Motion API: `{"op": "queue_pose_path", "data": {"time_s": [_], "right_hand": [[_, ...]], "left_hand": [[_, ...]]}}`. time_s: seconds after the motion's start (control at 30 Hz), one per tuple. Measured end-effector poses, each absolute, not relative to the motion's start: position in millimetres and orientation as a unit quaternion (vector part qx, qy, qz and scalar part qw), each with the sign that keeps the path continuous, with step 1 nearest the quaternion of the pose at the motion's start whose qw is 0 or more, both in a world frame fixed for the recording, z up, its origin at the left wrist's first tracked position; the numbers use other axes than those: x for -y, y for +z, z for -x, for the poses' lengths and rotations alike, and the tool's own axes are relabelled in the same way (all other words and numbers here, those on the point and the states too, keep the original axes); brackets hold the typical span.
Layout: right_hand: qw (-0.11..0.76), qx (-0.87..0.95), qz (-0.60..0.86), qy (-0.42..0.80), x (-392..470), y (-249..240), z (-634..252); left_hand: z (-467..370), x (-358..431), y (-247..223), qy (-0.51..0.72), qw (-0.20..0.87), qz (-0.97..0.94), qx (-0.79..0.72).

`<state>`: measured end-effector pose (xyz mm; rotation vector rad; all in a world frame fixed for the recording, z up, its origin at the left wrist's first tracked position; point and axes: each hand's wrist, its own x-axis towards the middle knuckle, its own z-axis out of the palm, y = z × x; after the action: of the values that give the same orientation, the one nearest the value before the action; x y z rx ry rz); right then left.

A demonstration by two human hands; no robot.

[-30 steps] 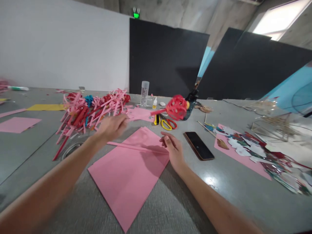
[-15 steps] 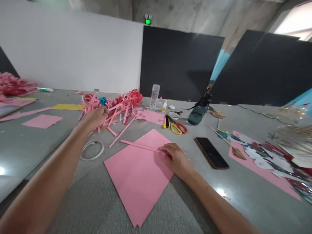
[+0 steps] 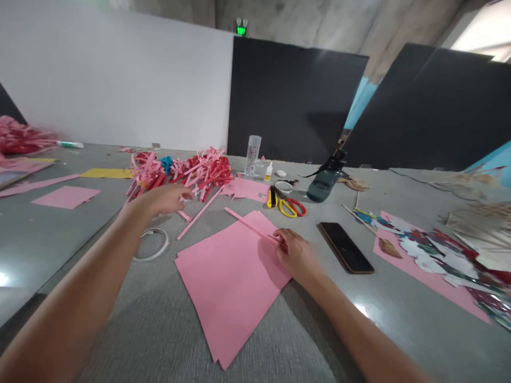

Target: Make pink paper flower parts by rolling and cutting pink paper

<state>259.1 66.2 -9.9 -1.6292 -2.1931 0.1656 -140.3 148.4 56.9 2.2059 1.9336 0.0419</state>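
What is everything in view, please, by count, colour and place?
Paper stack: several sheets, pink, front centre
Held strip: one, pink, over stack
Loose strips: two or more, pink, centre left
Strip piles: two, pink and red, left
Torn paper: one, pink, behind stack
Flat papers: several, pink and yellow, left
Marker: one, white and green, far left
Rings: two, white, left and centre
Looped handles: two, yellow and red, centre
Small bottle: one, white and yellow, rear
Cylinder: one, clear, rear
Large bottle: one, dark, rear right
Phone: one, black, right
Cutouts: many, mixed, right
Panels: several, white and black, background
Sign: one, green, top
Table: one, grey, underneath
Left hand: one, bare, near pile
Right hand: one, bare, on held strip
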Motion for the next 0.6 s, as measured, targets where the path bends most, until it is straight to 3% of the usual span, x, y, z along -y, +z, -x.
{"op": "queue_pose_path", "data": {"time_s": [0.13,0.33,0.6], "right_hand": [[0.159,0.773,0.613,0.043,-65.4,-5.4,-262.0],[0.117,0.762,0.635,0.043,-65.0,1.7,-266.1],[0.183,0.781,0.597,-0.018,-80.0,-1.5,-287.4]], "left_hand": [[134.2,-146.5,50.8,-0.046,0.194,-0.766,-0.611],[132.4,-148.7,39.5,-0.068,0.175,-0.774,-0.604],[132.8,-146.0,38.9,-0.056,0.162,-0.778,-0.604]]}}
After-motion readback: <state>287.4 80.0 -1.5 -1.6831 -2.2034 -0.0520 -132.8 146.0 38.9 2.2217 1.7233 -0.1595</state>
